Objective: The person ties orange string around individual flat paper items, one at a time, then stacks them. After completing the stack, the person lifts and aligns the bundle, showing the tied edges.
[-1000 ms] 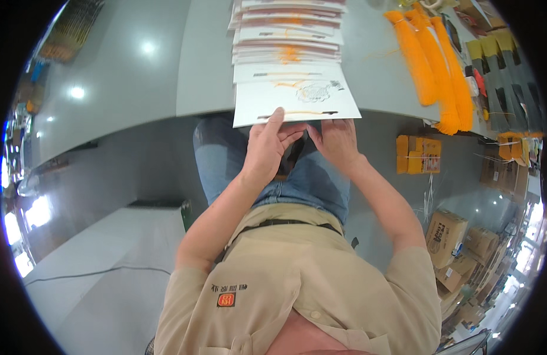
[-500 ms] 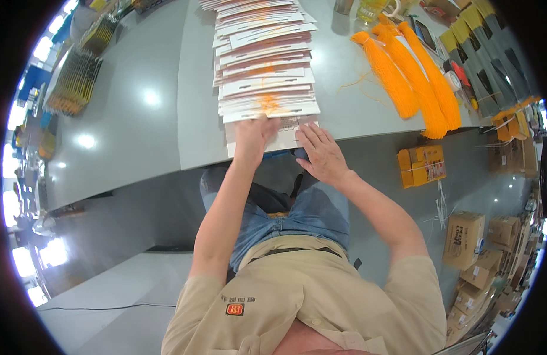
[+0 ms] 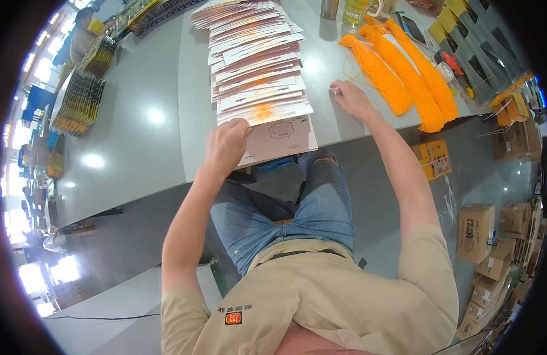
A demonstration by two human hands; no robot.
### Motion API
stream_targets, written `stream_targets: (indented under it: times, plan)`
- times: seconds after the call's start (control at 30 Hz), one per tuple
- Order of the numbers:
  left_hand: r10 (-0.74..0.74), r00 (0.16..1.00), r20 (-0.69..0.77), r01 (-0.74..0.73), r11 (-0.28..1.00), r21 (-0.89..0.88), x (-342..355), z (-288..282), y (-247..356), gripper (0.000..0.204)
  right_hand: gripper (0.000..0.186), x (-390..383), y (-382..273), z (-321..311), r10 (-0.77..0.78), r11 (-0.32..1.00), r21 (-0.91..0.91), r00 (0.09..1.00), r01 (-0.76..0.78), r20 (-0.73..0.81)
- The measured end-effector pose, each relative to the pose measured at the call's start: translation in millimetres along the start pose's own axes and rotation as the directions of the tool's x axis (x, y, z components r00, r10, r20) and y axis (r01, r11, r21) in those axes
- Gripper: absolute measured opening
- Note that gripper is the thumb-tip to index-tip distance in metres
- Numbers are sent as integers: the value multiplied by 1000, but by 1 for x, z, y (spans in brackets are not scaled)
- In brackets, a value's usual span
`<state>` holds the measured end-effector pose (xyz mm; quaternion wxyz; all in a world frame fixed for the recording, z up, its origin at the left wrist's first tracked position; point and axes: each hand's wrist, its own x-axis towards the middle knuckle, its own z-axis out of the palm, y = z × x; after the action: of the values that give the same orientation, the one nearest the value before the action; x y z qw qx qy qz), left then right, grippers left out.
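A long row of overlapping white printed booklets [image 3: 258,80], marked with orange, runs away from me across the grey table. At its near end, a pale pinkish booklet page [image 3: 285,139] with a small printed outline lies by the table's edge. My left hand [image 3: 226,145] is closed at the left of this end, its fingertips pinching the edge of the nearest booklet. To the right of the row, my right hand [image 3: 353,100] is held over the table with its fingers pinched together. A small pale bit shows at those fingertips, too small to name.
Three bundles of orange cord [image 3: 403,74] lie to the right. Beyond them are a phone [image 3: 412,29], a roll of tape [image 3: 445,72] and a glass mug [image 3: 354,13]. Bundled stacks [image 3: 78,100] stand at far left, near another person [image 3: 83,35]. Cartons [image 3: 475,232] sit on the floor at right.
My right hand has left the near booklet and moved right and away, over the table. My left hand has shifted left to the booklet's edge, uncovering more of the pinkish page.
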<state>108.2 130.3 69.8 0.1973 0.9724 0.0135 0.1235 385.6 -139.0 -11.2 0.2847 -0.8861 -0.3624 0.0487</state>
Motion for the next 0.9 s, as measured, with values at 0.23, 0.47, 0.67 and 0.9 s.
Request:
stream_targets:
  times: [0.23,0.47,0.67,0.9]
  plan:
    - [54,994,-92,-63,993,-97,-81,26,59,15,13,-25,-43,14,-116,987,-108,993,117,14]
    - [-262,877,403,478,573,-666,-136,107,90,26,12,-108,-174,75,-337,880,414,920,232,202]
    - [-627,637,447,372,-258,-892,-166,117,46,30,11,-125,-191,92,-324,889,394,929,233,182]
    - [-670,712,213,219,-76,-973,-146,135,54,19,14,-121,-216,111,-322,941,204,897,269,303]
